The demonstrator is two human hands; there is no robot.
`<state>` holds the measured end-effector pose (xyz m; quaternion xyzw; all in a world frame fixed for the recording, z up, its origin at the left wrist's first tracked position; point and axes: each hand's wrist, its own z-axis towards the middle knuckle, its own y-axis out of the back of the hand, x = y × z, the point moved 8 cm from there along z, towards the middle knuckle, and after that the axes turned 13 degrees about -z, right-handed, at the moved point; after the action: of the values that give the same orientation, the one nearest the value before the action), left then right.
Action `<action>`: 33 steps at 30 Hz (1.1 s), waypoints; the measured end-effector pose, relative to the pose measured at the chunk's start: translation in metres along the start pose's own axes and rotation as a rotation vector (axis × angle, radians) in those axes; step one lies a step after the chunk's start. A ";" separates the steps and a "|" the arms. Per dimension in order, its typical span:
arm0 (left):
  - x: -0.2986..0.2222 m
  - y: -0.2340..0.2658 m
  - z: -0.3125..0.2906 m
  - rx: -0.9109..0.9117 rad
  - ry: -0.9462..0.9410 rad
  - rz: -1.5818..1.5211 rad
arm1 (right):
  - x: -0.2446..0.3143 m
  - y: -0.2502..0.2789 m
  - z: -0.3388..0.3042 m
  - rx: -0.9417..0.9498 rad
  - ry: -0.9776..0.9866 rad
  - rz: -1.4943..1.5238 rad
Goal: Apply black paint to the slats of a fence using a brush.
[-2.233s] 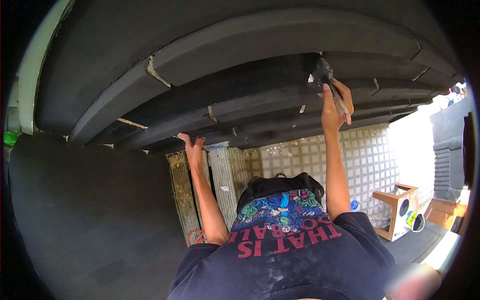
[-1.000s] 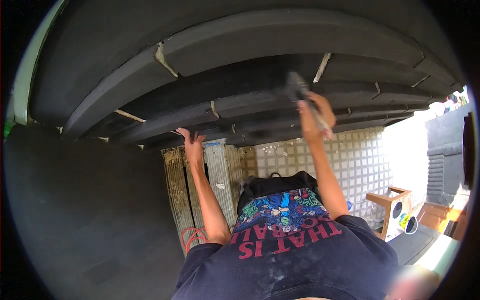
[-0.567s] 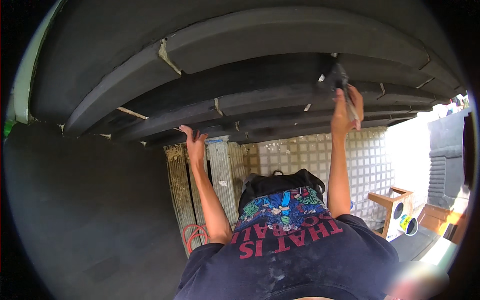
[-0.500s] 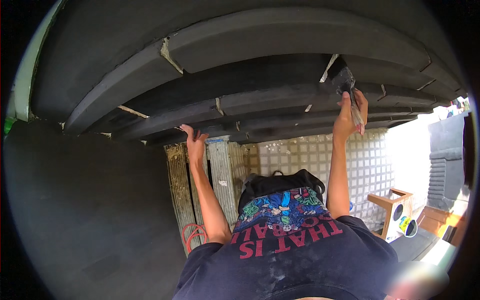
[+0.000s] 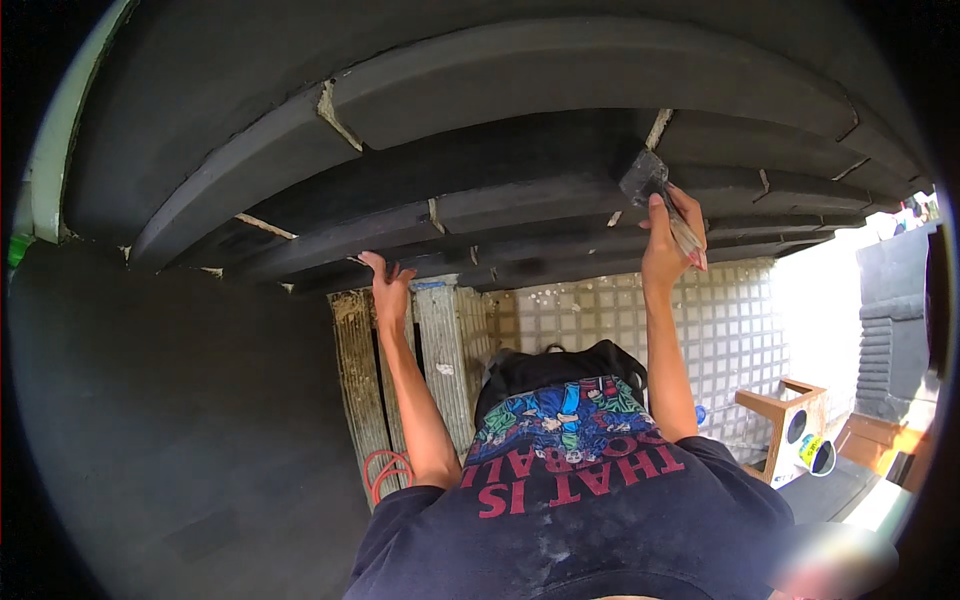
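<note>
My right hand (image 5: 664, 242) is closed round the handle of a flat paintbrush (image 5: 644, 178) with wide, dark bristles. The bristles are held up against the dark, stepped wall (image 5: 500, 152), just below a pale unpainted gap (image 5: 659, 129). Whether they touch the surface is hard to tell. My left hand (image 5: 391, 288) is raised at the lowest ledge, fingers apart, its fingertips at the ledge's edge and no tool in it. More pale gaps cross the dark ribs, among them one at the upper left (image 5: 334, 117).
Below my left hand stands a weathered plank structure (image 5: 440, 340) with a red cord (image 5: 385, 472). Pale patterned tiles (image 5: 590, 310) cover the floor. To the right, a wooden stool (image 5: 797, 420) has an open yellow-labelled can (image 5: 818, 457) by it. A dark wall (image 5: 180, 420) fills the left.
My right hand has moved left with the paintbrush, and the bristles now tilt left, away from the pale gap they were beside. My left hand stays in place.
</note>
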<state>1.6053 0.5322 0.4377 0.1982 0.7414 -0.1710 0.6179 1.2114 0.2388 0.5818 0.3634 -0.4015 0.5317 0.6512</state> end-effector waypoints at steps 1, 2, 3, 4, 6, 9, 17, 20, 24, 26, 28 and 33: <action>-0.002 -0.004 -0.001 0.007 0.001 0.003 | 0.004 0.001 -0.003 -0.007 -0.002 -0.004; -0.005 -0.007 -0.002 -0.003 -0.001 0.017 | 0.011 -0.009 -0.008 0.088 0.016 0.038; -0.007 -0.009 -0.004 -0.014 -0.003 0.031 | 0.019 -0.019 -0.013 0.182 0.034 0.080; -0.008 -0.010 -0.004 -0.004 -0.003 0.035 | 0.033 -0.030 -0.015 0.241 0.121 0.034; -0.006 -0.010 -0.002 -0.009 0.009 0.012 | 0.032 -0.042 -0.014 0.267 0.096 0.056; 0.005 0.004 0.004 0.005 -0.026 -0.012 | 0.018 -0.042 -0.006 0.215 0.165 0.030; 0.004 -0.003 0.006 0.027 -0.013 -0.025 | 0.014 -0.016 -0.024 -0.025 -0.157 0.059; 0.003 -0.002 0.006 0.024 -0.007 -0.017 | 0.045 -0.057 -0.026 0.270 0.310 -0.034; 0.000 -0.003 0.002 0.009 -0.028 -0.009 | 0.023 -0.059 -0.003 0.297 0.307 0.022; 0.002 -0.001 0.002 0.015 -0.001 -0.010 | -0.004 -0.041 0.014 0.275 0.097 0.029; 0.009 0.004 0.002 0.017 0.029 -0.011 | -0.013 -0.015 0.026 0.191 0.146 -0.027; 0.008 0.004 0.008 0.038 0.008 -0.011 | -0.020 0.034 0.034 -0.074 0.143 -0.098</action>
<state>1.6125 0.5326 0.4286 0.2064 0.7416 -0.1876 0.6101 1.1706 0.2061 0.5789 0.3195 -0.3550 0.5088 0.7163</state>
